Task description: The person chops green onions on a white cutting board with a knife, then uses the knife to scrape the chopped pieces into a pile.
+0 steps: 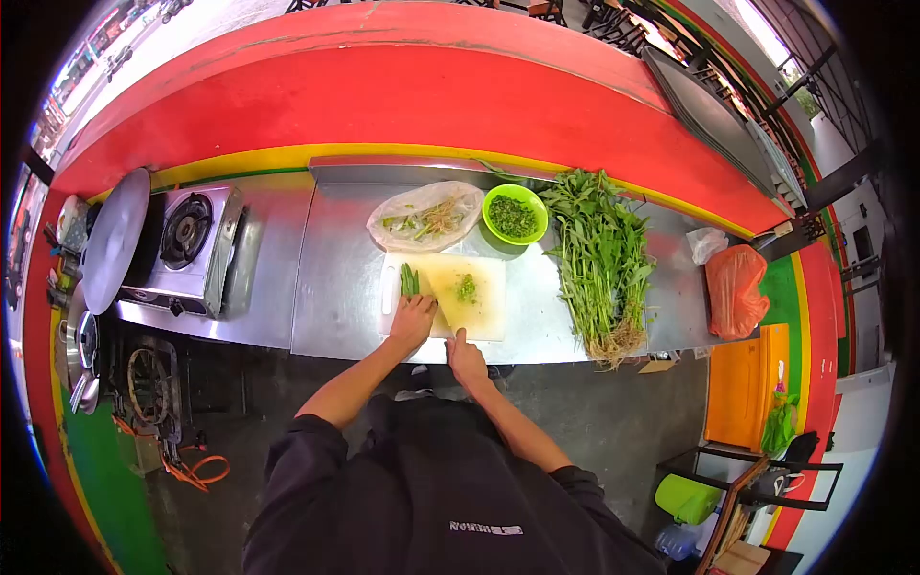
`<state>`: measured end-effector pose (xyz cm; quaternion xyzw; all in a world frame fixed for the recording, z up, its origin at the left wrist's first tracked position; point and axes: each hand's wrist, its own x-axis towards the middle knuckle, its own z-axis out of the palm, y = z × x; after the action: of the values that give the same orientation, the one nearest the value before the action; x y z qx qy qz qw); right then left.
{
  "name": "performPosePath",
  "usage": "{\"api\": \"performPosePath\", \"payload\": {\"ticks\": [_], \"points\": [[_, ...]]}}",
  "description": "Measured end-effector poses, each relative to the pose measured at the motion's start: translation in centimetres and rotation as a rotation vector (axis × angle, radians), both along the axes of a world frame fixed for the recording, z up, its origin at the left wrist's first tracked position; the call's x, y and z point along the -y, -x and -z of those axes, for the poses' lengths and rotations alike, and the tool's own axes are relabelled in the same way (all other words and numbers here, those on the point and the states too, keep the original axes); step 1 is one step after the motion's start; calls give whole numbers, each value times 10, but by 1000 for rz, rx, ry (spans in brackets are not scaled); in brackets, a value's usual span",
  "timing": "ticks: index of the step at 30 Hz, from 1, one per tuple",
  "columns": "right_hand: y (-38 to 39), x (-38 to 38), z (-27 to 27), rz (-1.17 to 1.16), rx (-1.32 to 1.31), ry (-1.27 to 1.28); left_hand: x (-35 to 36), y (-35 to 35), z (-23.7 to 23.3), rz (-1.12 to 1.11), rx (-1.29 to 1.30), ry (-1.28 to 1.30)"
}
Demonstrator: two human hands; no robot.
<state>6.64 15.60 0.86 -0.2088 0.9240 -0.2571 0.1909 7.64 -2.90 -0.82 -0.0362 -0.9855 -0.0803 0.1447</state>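
Note:
My left hand (412, 323) presses cut green stalks (410, 280) against the yellowed white cutting board (491, 302), its fingers closed over their near ends. In my right hand (467, 360) is the handle of a knife (443, 302). Its broad blade points away from me, just right of the stalks and close to my left fingertips. A small heap of chopped greens (467, 288) lies on the board to the right of the blade. Behind the board stands a lime-green bowl (542, 228) with finely chopped greens (513, 217) inside.
Left of the bowl lies a clear plastic bag (381, 213) with roots and trimmings. A big bunch of leafy greens (602, 259) covers the steel counter (331, 287) to the right. A gas stove (196, 244) is at left, an orange plastic bag (736, 292) at far right.

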Motion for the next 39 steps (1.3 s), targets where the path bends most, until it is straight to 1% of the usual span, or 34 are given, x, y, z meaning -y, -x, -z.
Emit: {"api": "performPosePath", "payload": {"ticks": [1,3,5,7,9,11,13,14,16,19,21,25,28,31,34,36,37,39], "points": [[0,1,1,36,9,17,0,-1,-1,6,11,8],[5,-1,5,20,4,45,1,-1,-3,5,22,16],[5,-2,12,15,5,71,-1,-1,-5,-17,111,-19],[6,-2,18,53,33,138,-1,-1,-3,-10,103,-54],[5,-2,20,74,51,164,0,0,-2,-8,30,-64],[3,0,19,90,71,190,0,2,-4,-6,57,-57],[0,1,14,109,43,85,2,4,-7,-5,84,-52],[0,2,12,109,45,85,2,4,-9,10,75,-13],[-1,1,9,67,-16,-20,4,3,-7,25,69,28],[-2,3,6,60,-33,-51,7,4,-7,60,80,39],[0,2,4,57,-12,-40,8,4,-7,89,84,106],[3,-11,-2,38,40,-6,8,8,-6,101,62,117],[2,-20,-4,27,21,-22,9,9,-5,97,116,100],[-2,-32,-8,5,26,-52,7,6,-4,97,60,100],[-5,-44,-18,-1,48,-58,6,6,-2,76,46,44],[-6,-50,-23,10,71,-54,4,6,-1,33,87,-39],[-6,-54,-23,33,74,-43,3,5,-2,36,90,-40],[-9,-59,-25,59,79,-33,1,1,-5,-13,59,-140]]}}
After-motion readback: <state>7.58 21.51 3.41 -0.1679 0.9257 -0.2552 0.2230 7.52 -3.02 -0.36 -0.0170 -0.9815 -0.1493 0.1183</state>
